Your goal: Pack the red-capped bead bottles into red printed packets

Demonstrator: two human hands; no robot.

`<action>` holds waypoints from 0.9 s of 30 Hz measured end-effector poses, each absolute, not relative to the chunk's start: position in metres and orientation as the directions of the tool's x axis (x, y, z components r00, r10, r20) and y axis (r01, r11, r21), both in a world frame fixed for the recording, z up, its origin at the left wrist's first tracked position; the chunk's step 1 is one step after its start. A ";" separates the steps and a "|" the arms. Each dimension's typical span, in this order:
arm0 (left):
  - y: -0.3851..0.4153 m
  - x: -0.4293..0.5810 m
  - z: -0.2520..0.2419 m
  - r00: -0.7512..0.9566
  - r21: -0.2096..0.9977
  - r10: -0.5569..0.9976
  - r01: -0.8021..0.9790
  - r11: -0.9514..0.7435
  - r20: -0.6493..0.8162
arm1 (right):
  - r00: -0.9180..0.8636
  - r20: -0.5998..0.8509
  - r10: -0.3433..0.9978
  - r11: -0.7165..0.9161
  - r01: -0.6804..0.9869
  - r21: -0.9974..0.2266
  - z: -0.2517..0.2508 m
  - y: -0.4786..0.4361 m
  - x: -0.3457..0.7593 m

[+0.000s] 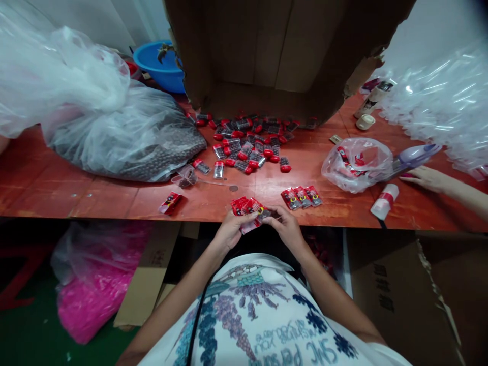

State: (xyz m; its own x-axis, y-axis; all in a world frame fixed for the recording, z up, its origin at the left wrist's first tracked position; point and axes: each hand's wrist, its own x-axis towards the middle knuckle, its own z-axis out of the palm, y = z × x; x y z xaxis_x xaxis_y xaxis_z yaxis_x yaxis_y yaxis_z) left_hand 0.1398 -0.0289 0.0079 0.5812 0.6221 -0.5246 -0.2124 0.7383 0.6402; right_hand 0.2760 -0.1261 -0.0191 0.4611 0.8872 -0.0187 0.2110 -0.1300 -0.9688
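Observation:
Over the table's front edge, my left hand [230,230] is closed on a small fan of red printed packets [241,205]. My right hand [285,226] pinches the right side of these same packets between thumb and fingers. To the right, three red-and-grey packets [301,197] lie side by side on the table. A small stack of red packets [170,203] sits to the left. Beyond my hands is a heap of small clear tubes with red caps [251,147], filled with dark beads. A small clear cup [186,176] holding dark beads stands left of them.
A large clear bag of dark beads [125,137] fills the left side. A cardboard box [267,56] opens toward me behind the heap. At right are a plastic bag with red packets [356,162], a white roll [385,201] and another person's hand [423,178].

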 end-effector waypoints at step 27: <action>-0.020 0.133 0.008 0.480 0.652 0.718 -0.334 0.681 -0.504 | 0.239 0.170 0.956 0.033 0.488 -0.872 0.006 -0.081 0.269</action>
